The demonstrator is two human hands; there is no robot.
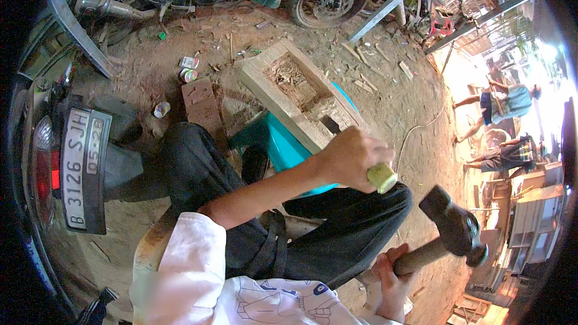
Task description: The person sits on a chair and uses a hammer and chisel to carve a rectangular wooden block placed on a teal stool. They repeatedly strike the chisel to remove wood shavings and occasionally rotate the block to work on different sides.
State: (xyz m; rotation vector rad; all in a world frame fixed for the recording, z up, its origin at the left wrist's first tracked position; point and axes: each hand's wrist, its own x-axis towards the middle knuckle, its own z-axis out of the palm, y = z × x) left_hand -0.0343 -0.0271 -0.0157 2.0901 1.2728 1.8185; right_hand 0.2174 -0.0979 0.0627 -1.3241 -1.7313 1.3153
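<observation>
My left hand (pixel 352 155) is closed around a chisel whose pale yellow-green handle end (pixel 382 179) sticks out of the fist. Most of its blade is hidden behind the hand. Just beyond the fist lies a thick wooden block (pixel 261 70) with a long carved hollow holding shavings. A teal plastic stool (pixel 283 143) carries the block, slanted between my knees. In my right hand (pixel 391 271), at the lower right, is the wooden handle of a hammer (pixel 448 219). Its dark metal head is raised to the right, apart from the chisel.
A parked motorcycle's rear (pixel 45 162) stands close at the left. More motorcycles (pixel 328 0) line the far side behind a metal bar (pixel 397 1). Wood scraps, cups (pixel 189 74) and a brick-like slab (pixel 203 108) lie on the dirt floor. Two people (pixel 509 103) are at the right.
</observation>
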